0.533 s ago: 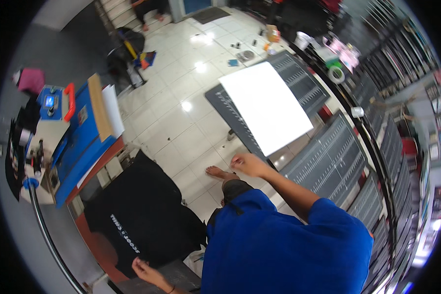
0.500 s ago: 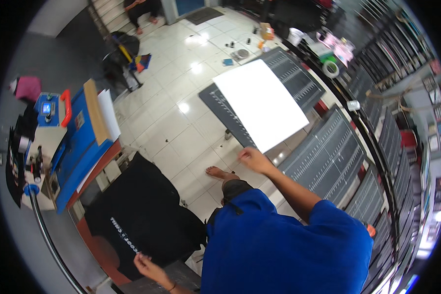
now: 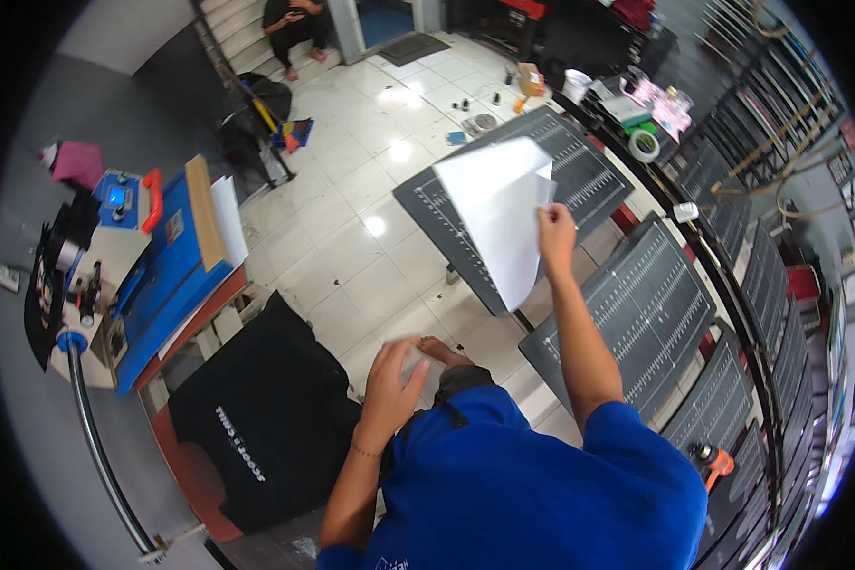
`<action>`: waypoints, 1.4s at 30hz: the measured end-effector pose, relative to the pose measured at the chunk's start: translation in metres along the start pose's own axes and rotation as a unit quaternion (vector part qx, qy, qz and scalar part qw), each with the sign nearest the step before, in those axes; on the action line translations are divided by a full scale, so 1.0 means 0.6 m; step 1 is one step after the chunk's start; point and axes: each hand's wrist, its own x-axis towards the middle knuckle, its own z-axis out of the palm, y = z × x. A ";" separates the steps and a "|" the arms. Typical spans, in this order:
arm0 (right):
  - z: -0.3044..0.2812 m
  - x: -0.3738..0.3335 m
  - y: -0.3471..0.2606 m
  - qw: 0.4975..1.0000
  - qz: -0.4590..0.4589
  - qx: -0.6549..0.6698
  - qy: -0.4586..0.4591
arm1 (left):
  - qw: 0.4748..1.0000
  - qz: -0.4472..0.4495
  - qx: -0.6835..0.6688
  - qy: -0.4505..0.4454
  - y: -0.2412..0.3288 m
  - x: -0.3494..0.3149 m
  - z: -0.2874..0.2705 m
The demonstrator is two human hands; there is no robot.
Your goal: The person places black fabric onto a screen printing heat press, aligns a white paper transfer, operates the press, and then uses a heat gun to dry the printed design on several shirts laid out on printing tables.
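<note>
Lifting, apparently: right hand [image 3: 555,236] pinched white sheet [image 3: 494,214]
Left hand [image 3: 389,389] hung empty, fingers [image 3: 386,366] wide; even lifting likely needed both.

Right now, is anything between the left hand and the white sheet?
Nothing visible is: from left hand to white sheet, held by the right hand, there's only space above tiled floor and gridded platen.

White sheet [image 3: 492,211], blank on visible face, is held over gray scale-marked board [image 3: 581,150]. Sheet is bowed; right edge is pinched, with small flap turned up above board's middle. Upper-left corner is positioned at board's far-left edge, lowest tip at board's near corner. Contact underneath can't be confirmed.
</note>
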 end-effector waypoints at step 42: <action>0.442 -0.467 -0.205 0.530 0.128 0.048 -0.837 | 0.585 -0.468 0.368 0.551 -0.349 -0.449 -0.396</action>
